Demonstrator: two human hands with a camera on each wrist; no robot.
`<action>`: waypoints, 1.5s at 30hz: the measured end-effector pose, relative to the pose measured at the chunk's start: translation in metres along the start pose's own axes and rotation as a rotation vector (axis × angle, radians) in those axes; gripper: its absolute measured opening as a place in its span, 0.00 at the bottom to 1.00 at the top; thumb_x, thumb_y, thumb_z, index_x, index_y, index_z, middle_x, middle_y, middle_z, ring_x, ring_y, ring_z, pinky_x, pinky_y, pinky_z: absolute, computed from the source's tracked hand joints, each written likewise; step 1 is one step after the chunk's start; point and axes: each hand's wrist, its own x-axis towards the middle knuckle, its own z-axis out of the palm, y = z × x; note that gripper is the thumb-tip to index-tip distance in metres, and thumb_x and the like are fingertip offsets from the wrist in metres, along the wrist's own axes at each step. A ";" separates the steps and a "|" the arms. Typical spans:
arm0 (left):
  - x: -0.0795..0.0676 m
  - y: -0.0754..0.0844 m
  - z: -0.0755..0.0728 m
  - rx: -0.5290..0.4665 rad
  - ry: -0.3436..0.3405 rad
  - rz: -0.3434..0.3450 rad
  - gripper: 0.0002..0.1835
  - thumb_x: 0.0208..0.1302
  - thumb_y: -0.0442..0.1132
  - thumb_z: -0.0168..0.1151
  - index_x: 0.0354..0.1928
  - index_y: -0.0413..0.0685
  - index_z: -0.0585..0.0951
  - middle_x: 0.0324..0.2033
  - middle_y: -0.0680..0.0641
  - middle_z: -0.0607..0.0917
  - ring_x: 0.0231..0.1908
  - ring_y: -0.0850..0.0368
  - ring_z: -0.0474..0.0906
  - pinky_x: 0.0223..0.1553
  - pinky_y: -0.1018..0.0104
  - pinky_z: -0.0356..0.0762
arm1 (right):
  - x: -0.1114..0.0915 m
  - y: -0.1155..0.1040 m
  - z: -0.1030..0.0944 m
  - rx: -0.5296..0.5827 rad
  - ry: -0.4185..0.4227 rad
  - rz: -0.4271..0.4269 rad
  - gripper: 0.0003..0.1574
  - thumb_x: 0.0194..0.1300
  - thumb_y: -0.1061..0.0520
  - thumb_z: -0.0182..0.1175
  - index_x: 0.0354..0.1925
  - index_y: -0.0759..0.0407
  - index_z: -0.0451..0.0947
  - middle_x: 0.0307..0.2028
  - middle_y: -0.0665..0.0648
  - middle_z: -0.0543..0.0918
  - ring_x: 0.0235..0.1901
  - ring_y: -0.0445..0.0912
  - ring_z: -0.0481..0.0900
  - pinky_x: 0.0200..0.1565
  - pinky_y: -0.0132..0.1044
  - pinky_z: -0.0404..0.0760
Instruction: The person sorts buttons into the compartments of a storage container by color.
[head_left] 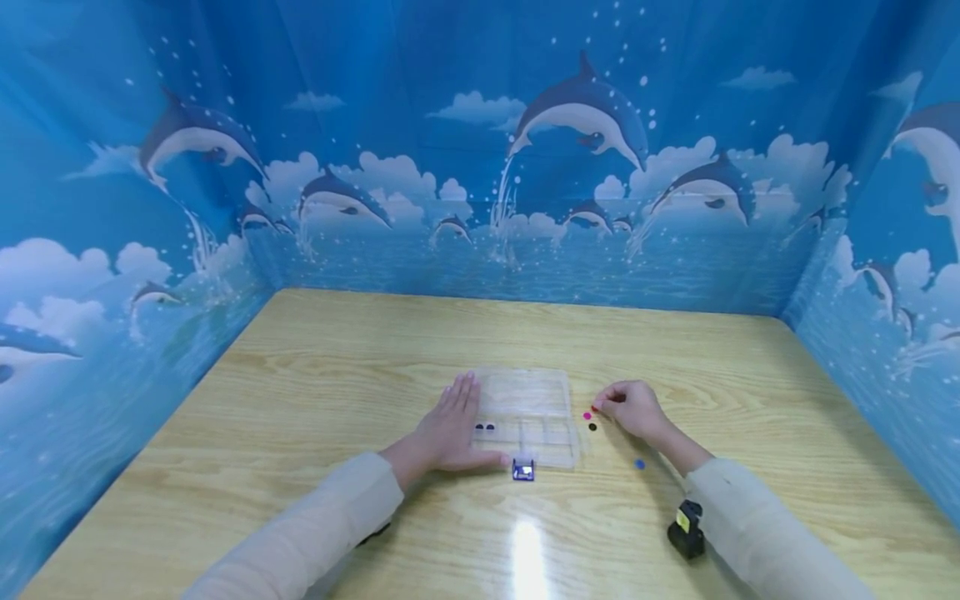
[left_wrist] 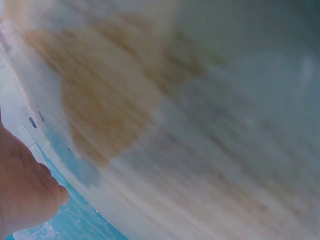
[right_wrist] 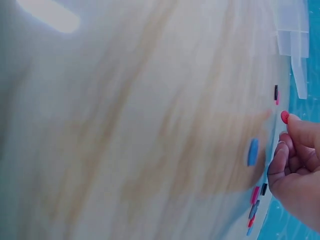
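Note:
A clear plastic compartment box [head_left: 523, 400] with its lid folded back lies on the table; two black discs [head_left: 485, 427] are in its left part. My left hand [head_left: 450, 427] rests with straight fingers along the box's left side, its thumb toward the blue-edged clasp [head_left: 523, 470] at the front. To the right of the box, my right hand [head_left: 632, 407] pinches a small red disc [right_wrist: 285, 117] between thumb and finger. A pink disc [head_left: 587, 416] and a black disc [head_left: 592, 427] lie between that hand and the box. Nearer me sits a blue disc [head_left: 640, 464].
In the right wrist view, several more discs, among them a pink one [right_wrist: 255, 195], lie beside the right hand. A black device with a yellow label [head_left: 686, 530] is at the right forearm. Dolphin-print curtains [head_left: 480, 250] border the wooden table [head_left: 360, 333].

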 end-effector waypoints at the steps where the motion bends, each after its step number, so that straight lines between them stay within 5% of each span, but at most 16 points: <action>1: 0.000 0.000 0.000 0.002 0.001 -0.001 0.63 0.50 0.76 0.49 0.71 0.33 0.40 0.71 0.35 0.37 0.72 0.41 0.34 0.73 0.54 0.39 | 0.000 -0.001 0.000 0.005 0.002 0.010 0.07 0.60 0.63 0.59 0.30 0.67 0.81 0.30 0.60 0.83 0.28 0.42 0.71 0.32 0.31 0.69; 15: -0.002 0.001 -0.001 -0.007 -0.002 -0.002 0.63 0.50 0.76 0.49 0.71 0.33 0.41 0.71 0.35 0.37 0.72 0.42 0.33 0.73 0.54 0.39 | 0.000 -0.009 0.004 0.055 0.008 0.140 0.09 0.62 0.59 0.58 0.33 0.64 0.83 0.37 0.61 0.85 0.40 0.50 0.78 0.36 0.30 0.71; 35: -0.002 0.001 -0.002 -0.012 -0.005 0.002 0.63 0.51 0.76 0.49 0.71 0.32 0.40 0.71 0.35 0.37 0.72 0.42 0.33 0.73 0.54 0.38 | -0.004 -0.016 0.007 0.178 0.011 0.189 0.11 0.61 0.60 0.59 0.36 0.67 0.82 0.33 0.58 0.86 0.28 0.39 0.73 0.28 0.29 0.71; 45: -0.002 0.000 -0.002 -0.018 -0.003 0.000 0.63 0.50 0.76 0.49 0.71 0.32 0.41 0.71 0.35 0.37 0.72 0.42 0.33 0.73 0.54 0.38 | -0.007 -0.023 0.006 0.197 0.010 0.213 0.11 0.61 0.59 0.58 0.38 0.65 0.81 0.39 0.61 0.85 0.38 0.44 0.75 0.35 0.28 0.71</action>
